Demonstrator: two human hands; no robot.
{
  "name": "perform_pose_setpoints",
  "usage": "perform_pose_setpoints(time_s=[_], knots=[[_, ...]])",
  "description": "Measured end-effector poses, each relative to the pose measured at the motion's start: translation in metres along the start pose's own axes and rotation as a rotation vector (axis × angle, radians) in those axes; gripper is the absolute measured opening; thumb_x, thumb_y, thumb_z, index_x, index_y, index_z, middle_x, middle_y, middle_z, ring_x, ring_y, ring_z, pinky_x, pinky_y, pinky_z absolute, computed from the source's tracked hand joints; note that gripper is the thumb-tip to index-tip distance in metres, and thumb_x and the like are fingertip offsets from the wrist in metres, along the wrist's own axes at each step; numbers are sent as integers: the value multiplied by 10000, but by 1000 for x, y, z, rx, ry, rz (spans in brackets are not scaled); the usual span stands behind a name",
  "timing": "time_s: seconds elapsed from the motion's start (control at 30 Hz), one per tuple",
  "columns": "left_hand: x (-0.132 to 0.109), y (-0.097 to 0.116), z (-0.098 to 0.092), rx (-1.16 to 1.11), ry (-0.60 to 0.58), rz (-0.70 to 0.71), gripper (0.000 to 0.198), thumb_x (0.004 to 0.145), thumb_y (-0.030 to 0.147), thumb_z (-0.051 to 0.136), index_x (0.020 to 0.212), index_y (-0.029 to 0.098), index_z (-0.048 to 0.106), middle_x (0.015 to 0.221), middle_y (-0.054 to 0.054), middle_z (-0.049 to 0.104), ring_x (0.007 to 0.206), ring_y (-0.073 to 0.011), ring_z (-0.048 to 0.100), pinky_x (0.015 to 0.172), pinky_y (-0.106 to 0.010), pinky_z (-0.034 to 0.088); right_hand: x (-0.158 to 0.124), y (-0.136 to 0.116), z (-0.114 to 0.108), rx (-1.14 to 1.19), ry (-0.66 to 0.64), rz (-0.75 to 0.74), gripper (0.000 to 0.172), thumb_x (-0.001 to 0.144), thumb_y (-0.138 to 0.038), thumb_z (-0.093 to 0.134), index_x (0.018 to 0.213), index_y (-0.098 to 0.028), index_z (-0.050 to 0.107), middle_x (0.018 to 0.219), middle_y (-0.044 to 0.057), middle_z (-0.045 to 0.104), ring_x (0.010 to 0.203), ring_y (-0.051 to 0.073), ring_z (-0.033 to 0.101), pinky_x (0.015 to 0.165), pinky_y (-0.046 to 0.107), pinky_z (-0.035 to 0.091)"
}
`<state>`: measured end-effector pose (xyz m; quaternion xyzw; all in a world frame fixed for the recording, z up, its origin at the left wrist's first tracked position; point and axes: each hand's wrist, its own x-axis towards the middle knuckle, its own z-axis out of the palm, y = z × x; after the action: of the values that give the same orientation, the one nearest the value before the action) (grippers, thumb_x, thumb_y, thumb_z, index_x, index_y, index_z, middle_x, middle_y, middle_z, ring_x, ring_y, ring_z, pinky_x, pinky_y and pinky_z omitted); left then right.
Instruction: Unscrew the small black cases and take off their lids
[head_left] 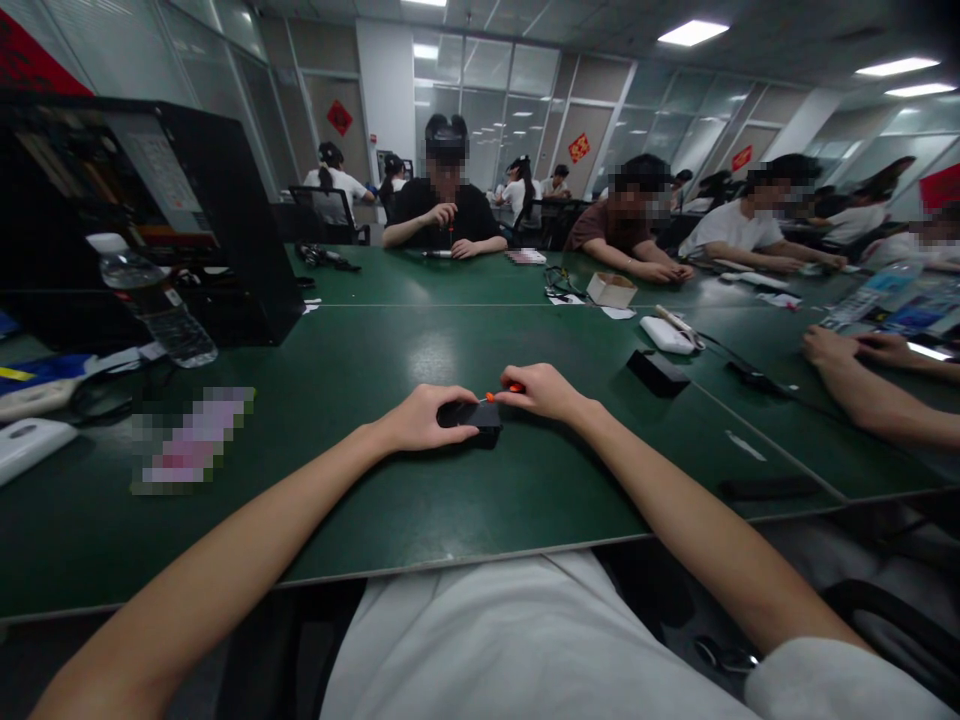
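Observation:
On the green table in front of me lies a small black box-like block. My left hand grips it from the left, thumb along the near side and fingers over the far side. A screwdriver with an orange-red handle is pinched in my right hand. Its thin shaft points left and meets the top of the block or hovers just over it; I cannot tell which. Much of the handle is hidden by my right fingers.
Right of my hands stand another black box and a white device. A water bottle stands before a black computer case on the left. A co-worker's hands rest at far right; others sit across the table.

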<state>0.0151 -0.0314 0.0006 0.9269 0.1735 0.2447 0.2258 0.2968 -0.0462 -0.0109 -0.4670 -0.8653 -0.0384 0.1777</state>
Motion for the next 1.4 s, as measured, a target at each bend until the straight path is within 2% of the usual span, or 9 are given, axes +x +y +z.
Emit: perform_pose_setpoints(time_s=[0.17,0.3,0.53,0.8,1.13,1.3,1.4], knots=[[1,-2,-8,-30,-53,10,501,842,411,742,1266,154,676,1139,-93,763,1004,-229,724,890,-297,512,-2,-6,-1,-33,57,-98,489,991,-603,474,876,-174,680,750,68,700,657,163,607,613,266,341],[1,-7,-19,12,-117,-50,489,830,473,746,1173,125,744,1030,-90,787,885,-221,728,784,-282,503,-3,-10,-6,-75,142,-113,536,985,-628,463,790,-176,676,692,70,688,607,154,578,581,279,308],[-1,-16,-22,4,-65,-106,531,776,525,787,1134,132,778,1004,-76,802,866,-225,726,771,-286,483,-3,-16,-3,-115,241,-97,542,993,-603,466,719,-178,660,653,62,676,569,141,555,564,289,290],[-1,-20,-17,20,-3,-127,532,766,515,800,1125,123,778,983,-86,801,834,-223,723,746,-291,478,-2,-18,1,-91,281,-48,562,984,-609,473,682,-175,662,607,64,658,550,141,555,567,288,308],[-2,-20,-15,13,18,-108,499,782,496,792,1117,127,780,945,-75,799,798,-213,718,732,-288,486,-1,-20,11,51,199,36,492,995,-557,476,793,-170,704,670,65,666,594,148,543,609,279,321],[-1,-19,-15,2,19,-108,473,784,482,793,1101,131,785,949,-78,798,803,-212,719,735,-282,499,3,-26,15,179,92,45,452,1011,-462,451,762,-175,695,628,32,613,565,129,495,611,282,299],[-1,-19,-15,3,31,-115,483,773,487,801,1101,133,783,958,-79,800,819,-216,724,761,-286,511,5,-30,13,260,58,77,462,1010,-463,439,759,-164,687,614,16,575,554,122,460,610,286,293]])
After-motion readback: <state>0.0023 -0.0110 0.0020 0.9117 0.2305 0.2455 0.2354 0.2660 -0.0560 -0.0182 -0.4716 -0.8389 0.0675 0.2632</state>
